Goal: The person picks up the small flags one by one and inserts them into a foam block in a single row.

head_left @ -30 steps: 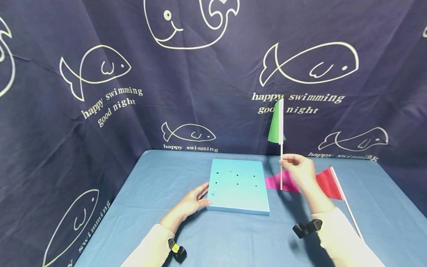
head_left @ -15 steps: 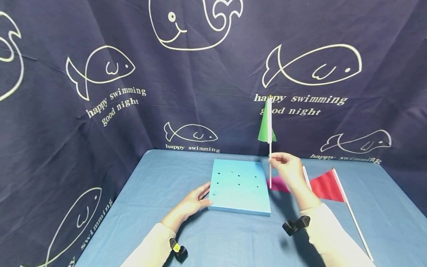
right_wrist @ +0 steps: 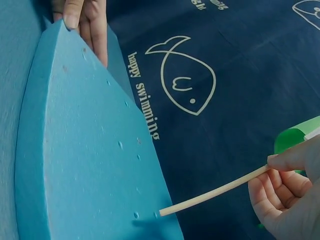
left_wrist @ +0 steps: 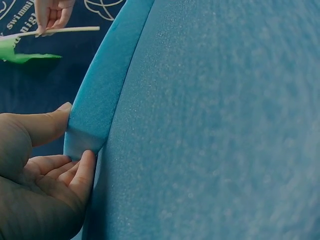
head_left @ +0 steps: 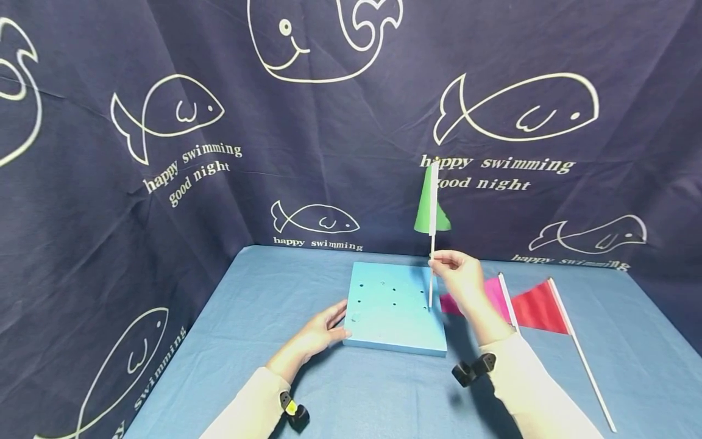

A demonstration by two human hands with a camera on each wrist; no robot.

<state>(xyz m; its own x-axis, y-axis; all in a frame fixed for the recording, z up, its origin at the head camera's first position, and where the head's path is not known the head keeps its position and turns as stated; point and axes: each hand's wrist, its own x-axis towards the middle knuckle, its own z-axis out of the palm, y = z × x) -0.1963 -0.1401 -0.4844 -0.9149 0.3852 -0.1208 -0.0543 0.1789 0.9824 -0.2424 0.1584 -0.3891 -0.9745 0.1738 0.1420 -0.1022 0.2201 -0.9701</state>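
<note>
A light-blue foam board point(head_left: 389, 332) with several small holes in its top lies on the cloth-covered table. At its left edge my left hand point(head_left: 314, 334) holds it; the left wrist view shows the thumb point(left_wrist: 50, 125) on one face and fingers against the side. My right hand point(head_left: 460, 280) pinches the stick of a green flag point(head_left: 430, 210), held nearly upright over the board's right part. In the right wrist view the stick's bare lower end point(right_wrist: 165, 212) is close to the holes near the board's edge; whether it touches I cannot tell.
Right of the board lie a magenta flag point(head_left: 498, 296), partly behind my right hand, and a red flag point(head_left: 540, 308) with its long white stick. A dark-blue curtain point(head_left: 329, 140) with fish drawings hangs behind the blue table cloth point(head_left: 263, 286).
My right hand has carried the green flag leftward, from beside the board to above its right holes. More of the magenta flag shows. My left hand keeps its place on the board.
</note>
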